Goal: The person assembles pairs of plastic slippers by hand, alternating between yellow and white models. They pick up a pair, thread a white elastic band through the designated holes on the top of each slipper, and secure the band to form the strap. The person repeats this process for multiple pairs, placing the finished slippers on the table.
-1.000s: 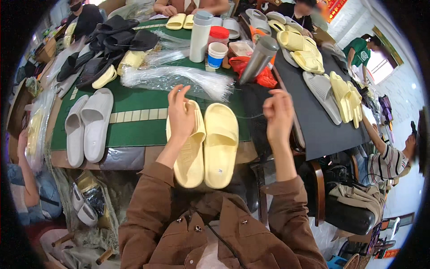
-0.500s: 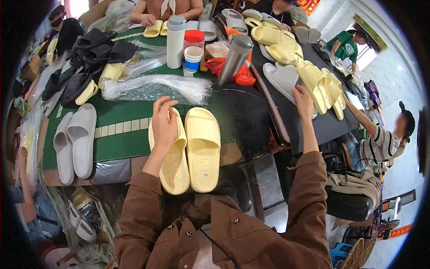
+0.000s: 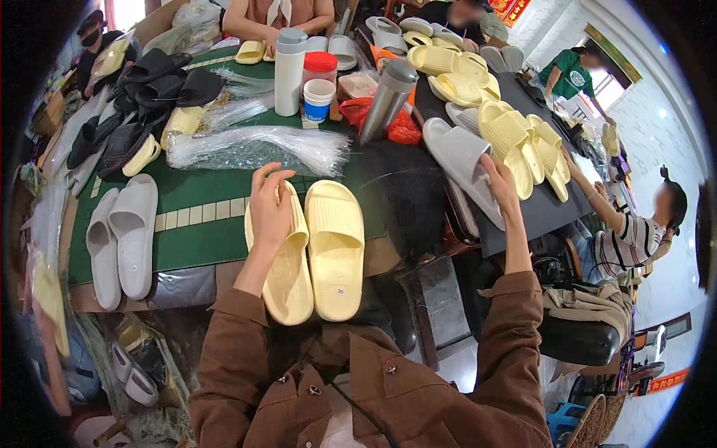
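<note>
A pair of pale yellow slippers lies side by side at the table's near edge: the left yellow slipper (image 3: pixel 287 284) and the right yellow slipper (image 3: pixel 336 254). Over the left one's strap is my left hand (image 3: pixel 269 213), its fingers bent and apart, gripping nothing that I can see. Out to the right, my right hand (image 3: pixel 502 185) grips a grey slipper (image 3: pixel 457 153) by its strap opening, with the toe pointing away from me. A second grey slipper (image 3: pixel 464 116) shows partly behind it, beside a row of yellow slippers (image 3: pixel 508 138) on the dark right-hand table.
Grey slippers (image 3: pixel 134 239) stand on the left of the green tabletop (image 3: pixel 194 246). Clear plastic bags (image 3: pixel 254 148) lie beyond my left hand. A white bottle (image 3: pixel 290 78), a paper cup (image 3: pixel 317 101) and a steel tumbler (image 3: pixel 388 104) stand further back. Black slippers pile up at left. Other people sit around.
My right hand has closed on the grey slipper and drawn it left and nearer, away from the yellow row. My left hand and the yellow pair have hardly moved.
</note>
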{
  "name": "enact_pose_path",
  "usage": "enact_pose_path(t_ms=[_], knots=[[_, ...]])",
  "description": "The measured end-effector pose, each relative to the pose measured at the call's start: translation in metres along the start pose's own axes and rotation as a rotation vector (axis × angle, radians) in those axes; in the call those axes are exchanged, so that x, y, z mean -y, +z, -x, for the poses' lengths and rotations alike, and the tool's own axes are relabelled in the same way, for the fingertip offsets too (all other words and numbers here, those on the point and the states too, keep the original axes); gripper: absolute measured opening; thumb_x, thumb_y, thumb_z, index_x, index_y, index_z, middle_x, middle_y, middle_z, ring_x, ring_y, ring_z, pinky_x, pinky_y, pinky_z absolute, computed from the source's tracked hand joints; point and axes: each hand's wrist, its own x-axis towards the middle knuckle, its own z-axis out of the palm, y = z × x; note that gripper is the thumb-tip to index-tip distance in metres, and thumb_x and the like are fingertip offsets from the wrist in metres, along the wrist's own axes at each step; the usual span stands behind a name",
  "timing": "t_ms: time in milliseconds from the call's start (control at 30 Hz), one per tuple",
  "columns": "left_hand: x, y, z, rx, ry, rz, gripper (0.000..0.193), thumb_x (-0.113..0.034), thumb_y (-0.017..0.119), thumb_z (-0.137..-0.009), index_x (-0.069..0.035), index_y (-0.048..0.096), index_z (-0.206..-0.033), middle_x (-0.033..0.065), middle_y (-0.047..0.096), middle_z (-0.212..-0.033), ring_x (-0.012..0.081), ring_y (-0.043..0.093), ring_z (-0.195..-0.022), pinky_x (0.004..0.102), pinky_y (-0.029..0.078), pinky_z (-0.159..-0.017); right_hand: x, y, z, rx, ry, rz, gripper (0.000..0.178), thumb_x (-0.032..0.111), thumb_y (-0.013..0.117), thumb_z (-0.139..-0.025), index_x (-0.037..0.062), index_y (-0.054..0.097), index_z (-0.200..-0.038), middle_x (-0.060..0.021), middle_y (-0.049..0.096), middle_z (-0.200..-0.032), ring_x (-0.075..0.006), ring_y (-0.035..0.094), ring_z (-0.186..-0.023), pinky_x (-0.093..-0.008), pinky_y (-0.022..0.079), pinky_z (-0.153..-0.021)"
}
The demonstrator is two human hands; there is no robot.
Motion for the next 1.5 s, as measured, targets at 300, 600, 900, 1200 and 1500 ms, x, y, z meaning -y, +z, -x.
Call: enact_pose_path(t_ms=[300, 600, 900, 1200, 1500], knots=[[-0.021, -0.016, -0.007, -0.035, 0.159, -0.017, 0.029, 0.011, 0.05, -0.083, -0.002, 0.066, -0.104, 0.0102, 0.054, -0.12, 0.0197, 0.058, -0.09, 0.0298, 0.047, -0.073, -0.021, 0.011, -0.008, -0.329, -0.28, 0.679, 0.039, 0.023, 0.056, -0.086, 0.0005, 0.057, -0.119, -0.0218, 0.057, -0.125, -0.04, 0.056, -0.111, -0.0441, 0.045, -0.093], [-0.071, -0.048, 0.065, 0.208, 0.23, -0.065, 0.024, 0.008, 0.055, -0.082, -0.001, 0.065, -0.101, 0.0121, 0.06, -0.11, 0.0261, 0.062, -0.087, 0.0335, 0.05, -0.072, -0.023, 0.006, -0.031, -0.374, -0.115, 0.74, 0.034, 0.016, 0.06, -0.08, 0.0037, 0.052, -0.111, -0.021, 0.058, -0.112, -0.0429, 0.06, -0.097, -0.0504, 0.048, -0.079], [-0.073, -0.06, 0.098, 0.47, 0.08, -0.364, 0.049, -0.009, 0.064, -0.085, -0.008, 0.051, -0.132, 0.0226, 0.046, -0.125, 0.0382, 0.046, -0.115, 0.0434, 0.039, -0.096, -0.044, -0.005, -0.039, -0.383, -0.076, 0.874, 0.05, 0.027, 0.062, -0.081, 0.0112, 0.051, -0.127, -0.0172, 0.051, -0.129, -0.0421, 0.059, -0.104, -0.0495, 0.049, -0.085], [-0.057, -0.022, 0.104, 0.378, 0.208, -0.657, 0.059, -0.022, 0.072, -0.073, -0.003, 0.054, -0.126, 0.0185, 0.05, -0.122, 0.0327, 0.046, -0.113, 0.043, 0.037, -0.089, -0.053, -0.003, -0.073, -0.216, 0.03, 0.519, 0.041, 0.025, 0.053, -0.085, 0.0133, 0.061, -0.124, -0.0194, 0.064, -0.117, -0.0369, 0.059, -0.111, -0.0435, 0.045, -0.094], [0.006, -0.098, 0.08, 0.17, 0.053, -0.831, 0.043, -0.016, 0.063, -0.08, -0.006, 0.058, -0.122, 0.0161, 0.052, -0.124, 0.0304, 0.049, -0.116, 0.0503, 0.036, -0.093, -0.07, -0.037, -0.071, 0.006, -0.049, 0.29, 0.032, 0.018, 0.05, -0.091, 0.0035, 0.064, -0.116, -0.019, 0.067, -0.104, -0.0283, 0.061, -0.102, -0.0358, 0.045, -0.09]])
